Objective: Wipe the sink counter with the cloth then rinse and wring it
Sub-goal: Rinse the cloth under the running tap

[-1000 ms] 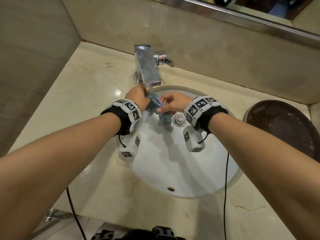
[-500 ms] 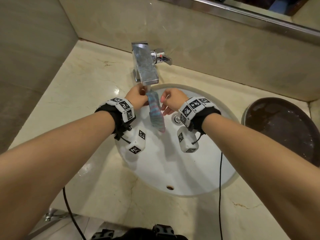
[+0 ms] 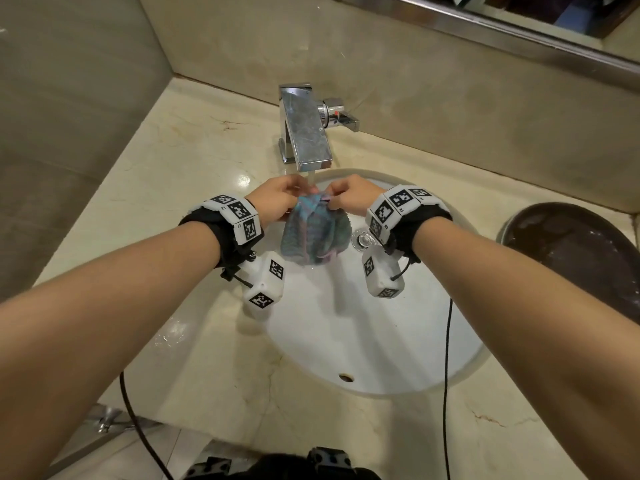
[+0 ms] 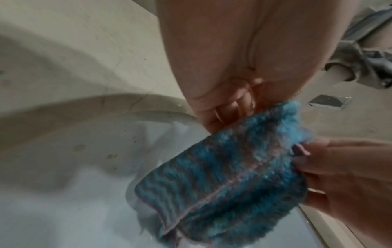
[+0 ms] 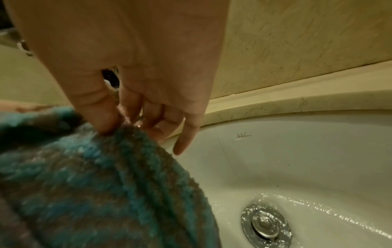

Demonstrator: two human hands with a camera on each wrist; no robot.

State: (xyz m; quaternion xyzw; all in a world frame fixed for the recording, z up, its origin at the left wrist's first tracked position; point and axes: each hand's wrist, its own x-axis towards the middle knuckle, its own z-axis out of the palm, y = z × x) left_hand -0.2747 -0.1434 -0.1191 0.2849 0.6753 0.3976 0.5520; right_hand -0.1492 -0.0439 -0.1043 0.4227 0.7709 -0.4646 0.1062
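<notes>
Both forearms are stretched forward over the white sink [image 3: 381, 341], with the wrists bent so that the hands meet just below the spout of the chrome faucet [image 3: 306, 129]. The blue striped cloth [image 3: 313, 233] is held up by its top edge between the two hands and hangs down, spread and folded, above the basin and beside the drain [image 3: 362, 239]. The left hand [image 3: 277, 199] is seen with its fingers [image 4: 224, 110] curled and clamped on the cloth's upper left corner. The right hand [image 3: 353, 197] is seen pinching the upper right corner between thumb and forefinger, while the remaining fingers [image 5: 184, 139] are left pointing down, slightly apart and loose. A thin stream of water is seen falling from the spout onto the top of the cloth, and wet streaks are visible around the drain in the right wrist view. The sink is set into a marble desk [image 3: 138, 188], on which a dark round tray [image 3: 581, 251] lies at the far right.
</notes>
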